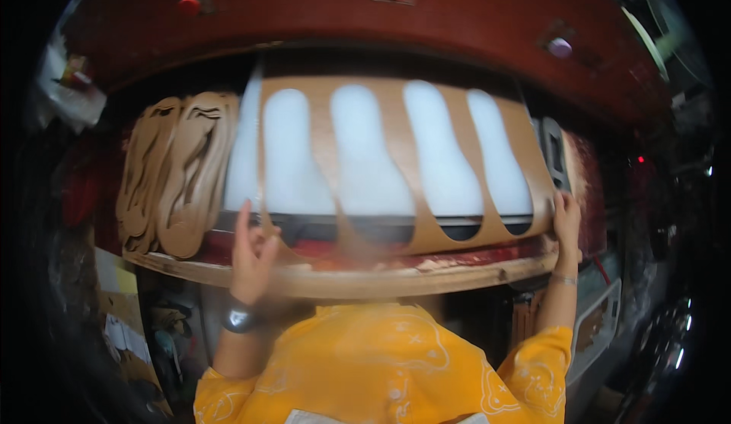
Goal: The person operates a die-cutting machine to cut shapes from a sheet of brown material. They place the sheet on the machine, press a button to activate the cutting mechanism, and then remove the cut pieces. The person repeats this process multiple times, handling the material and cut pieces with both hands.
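The right hand pinches the brown sheet by its right edge, seemingly to hold it taut over the white board. The left hand, fingers apart, is at its near-left corner, grip unclear.

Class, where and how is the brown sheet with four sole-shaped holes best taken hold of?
Probably at both ends of its near edge, coming from the near side: the brown sheet is wide and thin, and the narrow strips between its holes look likely to bend.
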`<action>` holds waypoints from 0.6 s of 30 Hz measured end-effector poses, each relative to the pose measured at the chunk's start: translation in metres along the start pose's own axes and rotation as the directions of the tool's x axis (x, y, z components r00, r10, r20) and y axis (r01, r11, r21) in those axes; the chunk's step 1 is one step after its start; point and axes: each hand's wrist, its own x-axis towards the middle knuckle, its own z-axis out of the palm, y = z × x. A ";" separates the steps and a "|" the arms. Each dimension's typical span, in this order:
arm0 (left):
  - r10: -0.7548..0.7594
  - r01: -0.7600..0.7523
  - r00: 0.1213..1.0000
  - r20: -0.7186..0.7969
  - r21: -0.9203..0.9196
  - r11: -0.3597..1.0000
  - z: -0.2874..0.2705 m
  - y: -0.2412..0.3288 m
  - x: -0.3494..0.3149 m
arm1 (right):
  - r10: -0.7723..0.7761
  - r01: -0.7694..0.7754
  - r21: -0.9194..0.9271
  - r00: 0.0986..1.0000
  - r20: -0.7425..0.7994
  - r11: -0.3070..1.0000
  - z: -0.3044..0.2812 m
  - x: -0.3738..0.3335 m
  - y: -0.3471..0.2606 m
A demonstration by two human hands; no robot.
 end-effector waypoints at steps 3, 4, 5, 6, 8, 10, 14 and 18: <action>0.021 -0.020 1.000 -0.016 0.077 0.997 -0.002 0.009 0.036 | 0.012 -0.020 0.092 0.996 0.087 0.996 -0.009 0.020 -0.020; 0.099 -0.101 0.995 0.025 0.149 0.984 -0.009 0.016 0.045 | 0.032 -0.044 0.122 0.994 0.101 0.992 -0.014 0.017 -0.024; 0.045 -0.040 0.999 -0.028 0.166 0.985 -0.019 0.025 0.047 | 0.049 -0.066 0.153 0.992 0.116 0.986 -0.021 0.010 -0.028; 0.084 -0.083 0.996 -0.017 0.070 0.994 -0.031 0.035 0.046 | -0.001 -0.028 0.234 0.993 0.122 0.972 -0.029 0.003 -0.029; 0.140 -0.123 0.980 -0.139 0.128 0.984 -0.062 0.058 0.020 | 0.040 -0.082 0.217 0.981 0.192 0.973 -0.056 -0.032 -0.027; 0.130 -0.094 0.986 -0.107 0.291 0.952 -0.082 0.069 -0.015 | 0.136 -0.281 0.372 0.918 0.372 0.885 -0.080 -0.075 -0.023; -0.285 0.292 0.956 -0.070 0.164 0.942 -0.074 0.043 -0.037 | 0.265 -0.361 0.167 0.868 0.421 0.918 -0.077 -0.109 -0.024; 0.026 -0.003 0.993 -0.115 0.191 0.981 -0.044 -0.008 0.024 | 0.075 -0.193 0.468 0.963 0.259 0.862 -0.021 -0.069 -0.042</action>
